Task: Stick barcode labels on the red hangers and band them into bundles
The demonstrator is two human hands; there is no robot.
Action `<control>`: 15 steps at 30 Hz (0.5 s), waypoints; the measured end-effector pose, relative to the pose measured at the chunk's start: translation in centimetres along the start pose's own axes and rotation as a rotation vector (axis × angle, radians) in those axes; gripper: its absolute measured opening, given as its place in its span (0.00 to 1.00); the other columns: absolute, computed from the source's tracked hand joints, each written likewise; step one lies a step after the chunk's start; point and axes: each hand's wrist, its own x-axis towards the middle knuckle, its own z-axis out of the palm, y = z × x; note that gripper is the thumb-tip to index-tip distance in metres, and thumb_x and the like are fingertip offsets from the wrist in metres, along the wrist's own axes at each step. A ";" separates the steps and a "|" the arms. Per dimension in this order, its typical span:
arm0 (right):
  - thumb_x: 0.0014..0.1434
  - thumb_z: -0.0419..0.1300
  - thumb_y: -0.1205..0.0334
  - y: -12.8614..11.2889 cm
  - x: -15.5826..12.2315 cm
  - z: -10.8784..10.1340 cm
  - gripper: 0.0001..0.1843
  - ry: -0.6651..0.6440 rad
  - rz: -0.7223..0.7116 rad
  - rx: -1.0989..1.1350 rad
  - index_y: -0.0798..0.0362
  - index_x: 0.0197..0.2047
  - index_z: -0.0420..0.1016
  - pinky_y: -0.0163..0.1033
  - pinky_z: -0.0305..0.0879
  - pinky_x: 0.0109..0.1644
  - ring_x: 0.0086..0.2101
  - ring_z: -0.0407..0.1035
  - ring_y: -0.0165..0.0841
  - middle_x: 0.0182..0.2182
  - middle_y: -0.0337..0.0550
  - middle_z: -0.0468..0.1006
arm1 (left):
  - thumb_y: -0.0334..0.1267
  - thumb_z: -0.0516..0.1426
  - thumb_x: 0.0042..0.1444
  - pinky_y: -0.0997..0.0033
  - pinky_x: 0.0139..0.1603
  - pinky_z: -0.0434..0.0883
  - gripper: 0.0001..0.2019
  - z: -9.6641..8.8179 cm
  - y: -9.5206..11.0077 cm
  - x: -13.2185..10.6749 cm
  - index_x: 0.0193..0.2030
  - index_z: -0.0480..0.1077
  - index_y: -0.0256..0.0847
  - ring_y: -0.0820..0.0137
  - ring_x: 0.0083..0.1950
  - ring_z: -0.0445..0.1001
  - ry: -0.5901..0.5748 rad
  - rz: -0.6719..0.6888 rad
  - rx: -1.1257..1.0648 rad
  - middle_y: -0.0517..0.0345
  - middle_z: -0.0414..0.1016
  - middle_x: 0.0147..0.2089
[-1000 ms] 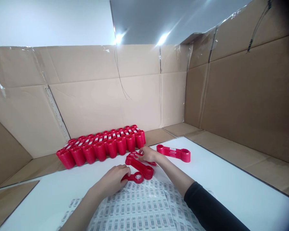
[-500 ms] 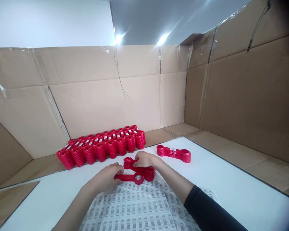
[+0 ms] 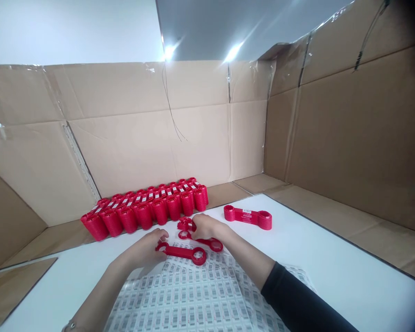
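My left hand (image 3: 145, 249) grips one end of a flat red plastic piece (image 3: 183, 252) with a ring at each end; it lies across the far edge of a sheet of barcode labels (image 3: 207, 295). My right hand (image 3: 204, 227) is closed on a short stack of the same red pieces (image 3: 200, 237) just behind it. A long row of stacked red pieces with white labels (image 3: 147, 207) stands at the back. Another small stack (image 3: 248, 216) lies to the right on the white table (image 3: 332, 258).
Tall cardboard walls (image 3: 349, 133) enclose the table at the back, left and right. A thin dark wire (image 3: 173, 115) hangs down the back wall. A flat cardboard piece (image 3: 14, 286) lies at the left front.
My left hand has drawn the single red piece to the left, off the stack. My right hand has shifted slightly forward and left onto the stack, which looks lower.
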 end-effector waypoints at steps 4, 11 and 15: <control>0.47 0.58 0.65 0.3 0.0 0.0 0.12 -0.018 -0.001 0.000 0.57 0.37 0.74 0.33 0.59 0.25 0.31 0.72 0.37 0.34 0.49 0.78 | 0.36 0.55 0.41 0.69 0.40 0.64 0.19 0.0 -0.6 0.1 0.44 0.64 0.42 0.66 0.42 0.69 -0.013 -0.011 -0.032 0.58 0.70 0.42; 0.42 0.63 0.63 -1.1 -0.6 0.3 0.19 -0.037 0.054 -0.062 0.59 0.41 0.74 0.35 0.61 0.26 0.36 0.73 0.43 0.41 0.55 0.77 | 0.38 0.56 0.42 0.68 0.39 0.63 0.15 0.4 -0.5 0.3 0.40 0.66 0.42 0.66 0.39 0.68 0.009 0.013 -0.006 0.58 0.69 0.39; 0.40 0.65 0.64 -1.5 -0.6 0.4 0.20 -0.068 0.061 -0.078 0.60 0.39 0.75 0.35 0.62 0.25 0.34 0.73 0.43 0.39 0.56 0.77 | 0.39 0.56 0.42 0.68 0.38 0.63 0.12 0.3 -0.5 0.3 0.37 0.69 0.43 0.66 0.38 0.67 -0.003 0.031 0.010 0.59 0.68 0.38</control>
